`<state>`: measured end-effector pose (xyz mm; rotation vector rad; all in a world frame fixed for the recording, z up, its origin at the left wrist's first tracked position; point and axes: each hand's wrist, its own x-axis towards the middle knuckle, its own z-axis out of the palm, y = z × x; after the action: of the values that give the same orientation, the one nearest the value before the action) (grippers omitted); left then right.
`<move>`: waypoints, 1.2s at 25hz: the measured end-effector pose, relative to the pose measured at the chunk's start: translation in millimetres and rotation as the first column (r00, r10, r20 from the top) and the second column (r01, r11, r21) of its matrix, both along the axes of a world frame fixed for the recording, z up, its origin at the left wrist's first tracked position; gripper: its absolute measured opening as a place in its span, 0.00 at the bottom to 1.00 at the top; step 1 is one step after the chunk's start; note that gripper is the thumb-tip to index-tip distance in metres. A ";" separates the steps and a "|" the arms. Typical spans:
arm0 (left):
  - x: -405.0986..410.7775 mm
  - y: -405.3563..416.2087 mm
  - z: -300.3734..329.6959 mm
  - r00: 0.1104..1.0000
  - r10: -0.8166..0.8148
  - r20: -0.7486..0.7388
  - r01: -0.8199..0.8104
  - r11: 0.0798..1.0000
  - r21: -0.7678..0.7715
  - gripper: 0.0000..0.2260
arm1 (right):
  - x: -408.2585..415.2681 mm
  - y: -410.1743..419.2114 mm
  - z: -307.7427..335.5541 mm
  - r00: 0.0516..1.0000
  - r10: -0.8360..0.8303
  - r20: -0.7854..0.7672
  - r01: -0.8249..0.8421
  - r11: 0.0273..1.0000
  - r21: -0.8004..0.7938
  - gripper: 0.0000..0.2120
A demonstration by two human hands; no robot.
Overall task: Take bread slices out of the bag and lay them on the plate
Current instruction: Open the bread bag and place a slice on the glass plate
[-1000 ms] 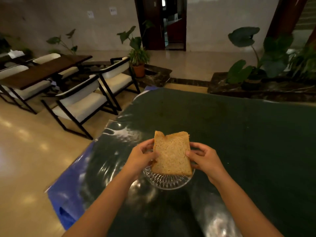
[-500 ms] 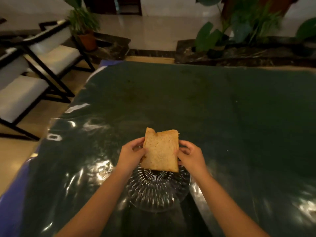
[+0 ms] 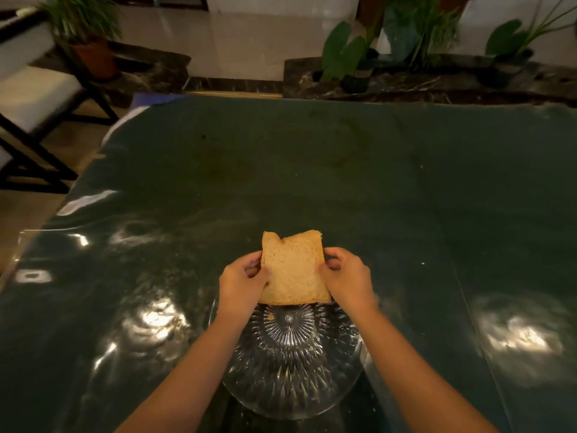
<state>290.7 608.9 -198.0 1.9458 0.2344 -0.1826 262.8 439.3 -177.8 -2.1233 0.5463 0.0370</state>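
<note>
A tan bread slice (image 3: 293, 270) with a notch in its top edge is held upright between both hands. My left hand (image 3: 242, 282) pinches its left edge and my right hand (image 3: 346, 278) pinches its right edge. The slice hovers over the far rim of a clear ribbed glass plate (image 3: 290, 370) that rests on the table near me. A small crumb lies on the plate. No bread bag is in view.
The plate sits on a dark green table (image 3: 312, 170) under a shiny clear cover. White-cushioned chairs (image 3: 28, 98) stand to the left, potted plants (image 3: 346, 57) on a dark ledge beyond the far edge.
The camera has tilted down and nearer, so the plate shows more fully. Both hands still hold the slice in the same grip above the plate's far side.
</note>
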 end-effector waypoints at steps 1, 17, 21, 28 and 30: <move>0.6 -0.4 1.4 1.000 -0.004 0.024 0.003 0.999 0.033 0.16 | 0.4 1.1 0.9 0.999 -0.011 0.031 0.012 0.999 -0.045 0.12; -10.5 2.1 32.9 0.993 0.102 0.061 -0.105 0.994 0.044 0.04 | -17.8 25.5 20.7 0.975 -0.154 0.163 0.159 0.987 -0.022 0.06; -28.9 14.0 31.1 0.997 0.068 0.036 -0.068 0.998 -0.015 0.05 | -45.1 16.8 20.7 0.978 -0.169 0.121 0.161 0.984 0.079 0.08; -53.8 13.1 0.1 0.999 0.041 0.032 -0.045 0.989 0.141 0.05 | -67.6 20.2 -7.4 0.986 -0.163 0.030 0.164 0.986 -0.021 0.10; -54.4 12.4 -2.8 0.997 0.047 0.053 -0.054 0.989 0.139 0.06 | -68.8 20.6 -11.7 0.988 -0.133 0.076 0.139 0.988 -0.071 0.13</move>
<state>236.2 621.4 -200.8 2.0792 0.2699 -0.0854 194.1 459.9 -189.4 -2.1470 0.6582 -0.1376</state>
